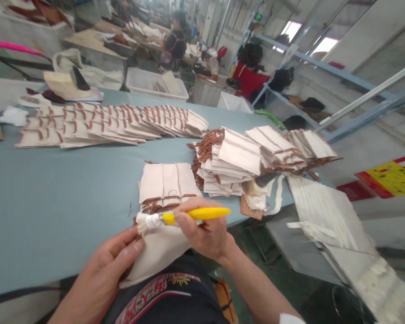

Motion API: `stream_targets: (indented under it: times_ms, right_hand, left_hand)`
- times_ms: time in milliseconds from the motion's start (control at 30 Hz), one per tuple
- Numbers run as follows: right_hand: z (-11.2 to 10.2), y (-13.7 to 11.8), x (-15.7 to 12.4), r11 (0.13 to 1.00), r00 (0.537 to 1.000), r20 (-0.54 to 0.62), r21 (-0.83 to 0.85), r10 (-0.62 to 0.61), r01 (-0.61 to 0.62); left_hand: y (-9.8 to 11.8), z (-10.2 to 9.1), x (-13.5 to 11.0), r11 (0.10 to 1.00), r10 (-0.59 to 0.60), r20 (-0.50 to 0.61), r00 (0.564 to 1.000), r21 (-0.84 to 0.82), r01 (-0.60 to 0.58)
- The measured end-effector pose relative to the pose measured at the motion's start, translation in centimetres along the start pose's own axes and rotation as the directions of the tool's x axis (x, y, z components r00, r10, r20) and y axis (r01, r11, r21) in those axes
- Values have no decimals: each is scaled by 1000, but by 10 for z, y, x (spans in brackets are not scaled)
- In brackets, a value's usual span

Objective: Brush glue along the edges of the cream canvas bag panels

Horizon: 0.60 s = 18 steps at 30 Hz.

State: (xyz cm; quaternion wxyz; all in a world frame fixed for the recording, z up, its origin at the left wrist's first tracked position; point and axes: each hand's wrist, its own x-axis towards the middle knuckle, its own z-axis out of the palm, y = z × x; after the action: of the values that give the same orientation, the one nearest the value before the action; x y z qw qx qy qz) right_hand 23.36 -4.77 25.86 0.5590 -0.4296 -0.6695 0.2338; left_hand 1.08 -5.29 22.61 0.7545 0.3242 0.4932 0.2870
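One yellow brush (204, 213) is pointing bristles-left, roughly along the near edge of the surface (70, 193), right hand (205, 234) fingers gripping it, left hand (113, 256) fingers pinching a cream piece (162, 249).

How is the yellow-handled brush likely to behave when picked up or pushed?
The brush may roll somewhat, because its handle looks rounded. It is probably light: the right hand alone holds it. Its tip looks coated white, so it could smear.
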Motion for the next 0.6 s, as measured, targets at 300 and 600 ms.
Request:
stream_targets:
  times_ms: [300,600]
  right_hand:
    - [-55,3,-5,996,998,-41,69,-53,56]
    - [-48,28,7,951,947,93,43,-308,305]
  left_hand:
    - [-6,36,4,994,74,-82,994,85,-67]
    - [-18,55,4,993,104,48,993,54,-107]
